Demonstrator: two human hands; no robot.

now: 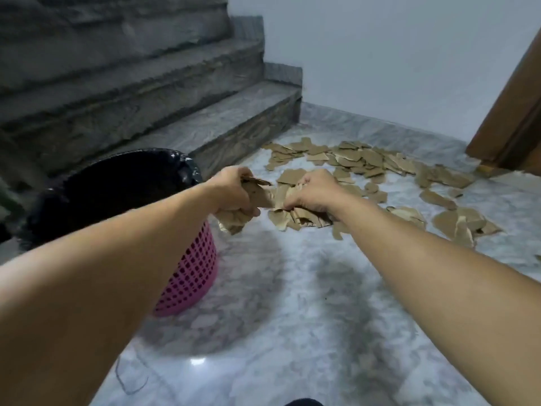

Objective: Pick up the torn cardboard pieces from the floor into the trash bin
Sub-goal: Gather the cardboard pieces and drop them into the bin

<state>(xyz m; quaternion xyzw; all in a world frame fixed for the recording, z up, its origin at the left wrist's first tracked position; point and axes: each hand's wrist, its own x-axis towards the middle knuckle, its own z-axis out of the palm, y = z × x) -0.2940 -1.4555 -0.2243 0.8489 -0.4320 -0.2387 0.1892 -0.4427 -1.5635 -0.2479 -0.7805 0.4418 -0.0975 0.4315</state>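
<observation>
Several torn brown cardboard pieces [371,164] lie scattered over the marble floor, from the foot of the stairs to the right. My left hand [234,190] grips a bunch of cardboard pieces [237,219] just right of the bin's rim. My right hand [314,190] is curled round another small heap of pieces [301,216] at floor level. The pink mesh trash bin [193,271] with a black liner [117,186] stands at the left, partly hidden behind my left forearm.
Grey stone stairs [175,112] rise behind the bin at the left. A pale wall [395,60] closes the back, and a brown wooden door frame [512,121] stands at the far right. Bare marble floor [292,303] stretches in front of me.
</observation>
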